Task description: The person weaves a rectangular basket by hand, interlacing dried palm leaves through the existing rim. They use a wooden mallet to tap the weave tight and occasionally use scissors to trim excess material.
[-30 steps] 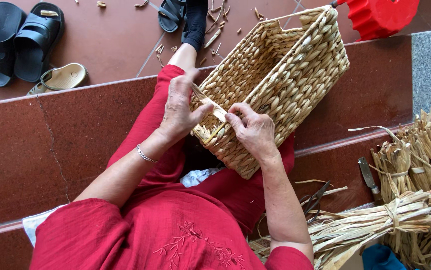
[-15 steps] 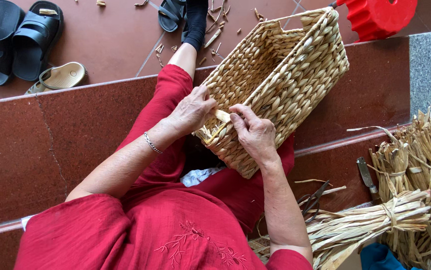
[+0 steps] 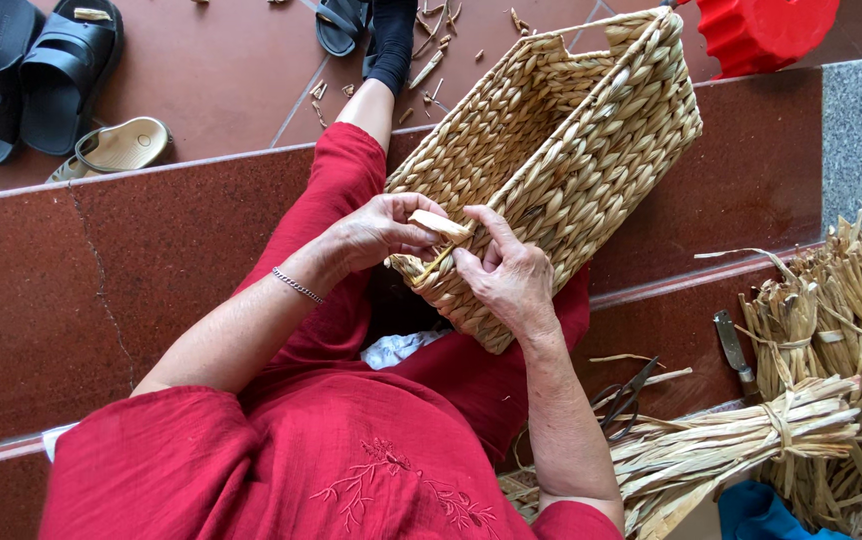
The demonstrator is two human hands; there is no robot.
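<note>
The left hand point(image 3: 376, 230) pinches the end of a flat pale strand point(image 3: 439, 225) between thumb and fingers, at the near corner of a woven basket point(image 3: 561, 160). The right hand point(image 3: 506, 275) is curled against the same corner, its fingers touching the strand and pressing the basket's rim; whether it grips the strand I cannot tell. The basket lies tilted on the person's lap, over a red dress point(image 3: 301, 470), its open mouth facing up and to the left. A thin bracelet point(image 3: 298, 285) circles the left wrist. To the right, near the right forearm, scissors point(image 3: 626, 395) lie on the red step point(image 3: 101, 270), with a knife point(image 3: 733, 350) just beyond. Tied bundles of dried reed point(image 3: 811, 400) fill the near right. Far left on the floor lie black sandals point(image 3: 31, 70) and a tan slipper point(image 3: 116, 148). A red stool point(image 3: 766, 30) stands far right.
</note>
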